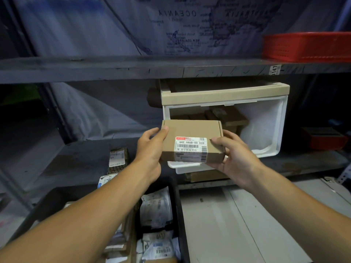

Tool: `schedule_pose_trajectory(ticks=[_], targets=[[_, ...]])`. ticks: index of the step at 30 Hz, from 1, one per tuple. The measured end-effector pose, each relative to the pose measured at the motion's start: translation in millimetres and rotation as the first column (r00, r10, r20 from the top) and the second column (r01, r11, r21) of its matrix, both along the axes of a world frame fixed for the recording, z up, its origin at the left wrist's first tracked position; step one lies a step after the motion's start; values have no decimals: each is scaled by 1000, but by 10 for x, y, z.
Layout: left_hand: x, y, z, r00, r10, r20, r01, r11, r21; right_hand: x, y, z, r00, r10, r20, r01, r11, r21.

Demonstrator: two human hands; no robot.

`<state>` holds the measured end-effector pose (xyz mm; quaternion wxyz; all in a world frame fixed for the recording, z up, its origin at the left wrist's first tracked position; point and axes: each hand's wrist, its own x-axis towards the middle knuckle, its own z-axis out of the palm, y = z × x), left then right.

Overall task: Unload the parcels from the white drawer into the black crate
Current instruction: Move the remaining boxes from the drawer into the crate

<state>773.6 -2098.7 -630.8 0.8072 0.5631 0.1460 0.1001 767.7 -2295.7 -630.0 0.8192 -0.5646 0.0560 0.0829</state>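
Note:
A small brown cardboard parcel [191, 133] with a white barcode label is held in the air in front of the white drawer [266, 126]. My left hand [152, 150] grips its left side, thumb on top. My right hand [233, 158] grips its right side. The drawer stands pulled out of a beige-topped unit on the middle shelf, and more brown boxes [228, 116] lie inside it. Below my arms sits the black crate [178, 205], holding several bagged and boxed parcels [157, 209].
A red basket [307, 46] stands on the upper shelf at right. A dark patterned parcel [118, 158] lies on the middle shelf left of the drawer. A red-and-dark box [322, 139] sits at far right. A grey surface [237, 221] lies right of the crate.

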Motion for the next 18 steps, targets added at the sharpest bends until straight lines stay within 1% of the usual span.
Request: schedule_pose_trajectory(ticks=[1, 3, 6, 9, 11, 12, 13, 15, 17, 18], targets=[[-6, 7, 14, 1000, -15, 3, 15, 1000, -24, -5, 15, 1, 1000, -11, 2, 11, 1000, 17], [-29, 22, 38, 992, -115, 45, 115, 993, -18, -21, 40, 6, 1000, -2, -6, 2, 1000, 18], [-83, 49, 46, 943, -320, 92, 314, 947, 75, -41, 34, 15, 996, 6, -90, -6, 1000, 3], [-103, 129, 6, 877, -477, 52, 457, 863, 216, -80, 6, 48, 979, 39, -200, -44, 999, -24], [-104, 182, -31, 856, -516, 30, 489, 828, 275, -98, -14, 67, 970, 57, -236, -69, 997, -42], [-97, 198, -44, 863, -504, 25, 477, 832, 283, -97, -31, 71, 969, 63, -241, -78, 995, -55], [-93, 205, -45, 878, -478, 25, 454, 848, 273, -88, -54, 64, 969, 70, -236, -90, 993, -73], [-87, 199, -16, 908, -419, 15, 409, 891, 197, -60, -106, 29, 976, 116, -184, -142, 980, -137], [-90, 220, 25, 912, -409, -39, 411, 906, 103, -67, -142, 9, 977, 211, -42, -215, 940, -266], [-103, 240, 44, 901, -427, -75, 432, 899, 70, -78, -153, 7, 969, 242, 48, -214, 921, -325]])
